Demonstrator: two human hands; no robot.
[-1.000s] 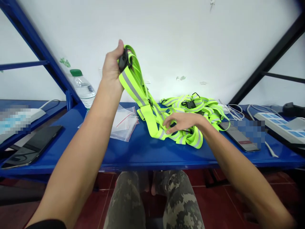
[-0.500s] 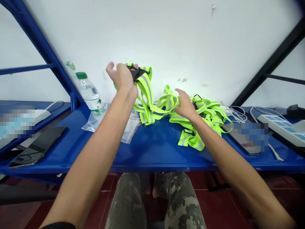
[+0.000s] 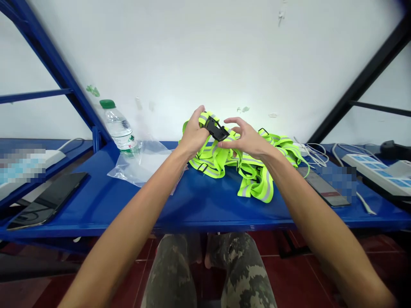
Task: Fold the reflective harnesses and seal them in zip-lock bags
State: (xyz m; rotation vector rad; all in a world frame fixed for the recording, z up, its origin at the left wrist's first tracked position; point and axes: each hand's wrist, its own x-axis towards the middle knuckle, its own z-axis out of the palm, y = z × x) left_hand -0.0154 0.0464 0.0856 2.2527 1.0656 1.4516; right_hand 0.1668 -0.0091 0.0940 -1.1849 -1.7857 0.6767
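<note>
Neon-yellow reflective straps (image 3: 213, 164) with grey stripes lie bunched on the blue shelf. My left hand (image 3: 194, 136) is closed round a strap at its black plastic buckle (image 3: 216, 129), raised in front of the wall. The buckle points to the right and down. At its free end is my right hand (image 3: 245, 137), thumb and fingers apart on either side; whether the thumb touches the buckle, I cannot make out. Beneath and behind the right hand the heap of straps (image 3: 287, 149) spreads to the right, with more black fittings among the webbing.
A water bottle (image 3: 118, 128) with a green cap stands at the left, beside clear plastic bags (image 3: 141, 160). Phones lie at the left (image 3: 48, 199) and right (image 3: 324, 186). White cables (image 3: 316, 154) and a power strip (image 3: 379, 173) are at the right. The blue shelf (image 3: 205, 205) has a straight front edge.
My left hand has come down and right with the buckle, towards my right hand. My right hand has turned and spread its fingers by the buckle. The held straps have dropped nearer the heap.
</note>
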